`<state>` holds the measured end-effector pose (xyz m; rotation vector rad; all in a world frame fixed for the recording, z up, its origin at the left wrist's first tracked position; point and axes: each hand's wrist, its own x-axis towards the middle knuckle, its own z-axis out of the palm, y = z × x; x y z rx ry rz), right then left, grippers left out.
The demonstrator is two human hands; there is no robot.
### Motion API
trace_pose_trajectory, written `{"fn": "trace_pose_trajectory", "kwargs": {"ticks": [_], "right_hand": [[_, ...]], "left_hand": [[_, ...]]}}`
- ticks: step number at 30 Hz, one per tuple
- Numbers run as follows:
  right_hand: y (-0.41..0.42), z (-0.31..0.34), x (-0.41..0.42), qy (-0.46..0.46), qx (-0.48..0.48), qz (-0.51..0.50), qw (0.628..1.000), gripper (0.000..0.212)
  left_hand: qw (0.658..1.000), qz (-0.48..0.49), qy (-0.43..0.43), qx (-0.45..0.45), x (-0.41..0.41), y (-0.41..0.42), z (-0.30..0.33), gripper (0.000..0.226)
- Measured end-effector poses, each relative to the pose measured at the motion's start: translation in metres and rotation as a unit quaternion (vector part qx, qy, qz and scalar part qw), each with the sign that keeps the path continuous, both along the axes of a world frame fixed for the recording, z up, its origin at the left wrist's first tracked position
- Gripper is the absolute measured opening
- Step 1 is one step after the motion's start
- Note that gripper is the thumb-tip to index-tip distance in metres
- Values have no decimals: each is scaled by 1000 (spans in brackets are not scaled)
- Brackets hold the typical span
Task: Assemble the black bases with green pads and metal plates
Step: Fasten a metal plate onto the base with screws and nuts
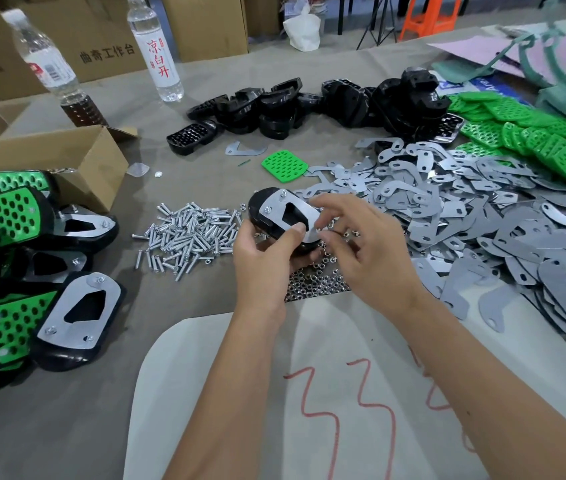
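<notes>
My left hand [267, 261] grips a black base [264, 209] with a metal plate [295, 211] on top, thumb pressing the plate's near end. Two screws stick up through the plate. My right hand [361, 244] hovers over the plate's right end with fingers curled; I cannot tell what, if anything, its fingertips pinch. Loose black bases [309, 102] are heaped at the back, green pads [534, 133] at the back right, metal plates [482, 220] on the right. A single green pad [285, 166] lies in the middle.
Screws [188, 233] are piled left of my hands and nuts [316, 282] lie beneath them. Finished assemblies [32, 271] are stacked at the left beside a cardboard box [94, 161]. Two bottles [156, 46] stand at the back left. A white sheet [274, 393] lies in front.
</notes>
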<state>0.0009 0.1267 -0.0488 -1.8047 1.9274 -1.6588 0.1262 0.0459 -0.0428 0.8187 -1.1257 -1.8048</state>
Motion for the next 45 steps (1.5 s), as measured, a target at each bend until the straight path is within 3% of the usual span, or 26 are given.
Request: {"fn": "trace_pose_trajectory", "kwargs": {"ticks": [5, 9, 15, 21, 27, 33, 39, 45], "right_hand": [[1, 4, 0, -44, -17, -54, 997, 39], [5, 10, 1, -66, -11, -20, 998, 49], [7, 9, 2, -60, -40, -116, 991, 24], [1, 9, 7, 88, 88, -82, 989, 8], [0, 11, 11, 176, 165, -122, 963, 24], [0, 13, 12, 166, 175, -156, 958, 29], [4, 14, 14, 187, 188, -82, 961, 26], [5, 16, 14, 177, 175, -118, 961, 30]], "left_hand": [[1000, 7, -7, -5, -1, 0, -1, 29], [1000, 10, -10, -6, -1, -1, -2, 33], [999, 1, -25, -20, -1, 2, -1, 29], [998, 23, -46, -30, 0, 2, 0, 35], [991, 40, -94, -87, -2, 5, 2, 35], [985, 46, -109, -128, -2, 8, 2, 27], [976, 97, -133, -139, 0, 6, 1, 20], [973, 94, -140, -161, -1, 10, 1, 17]]}}
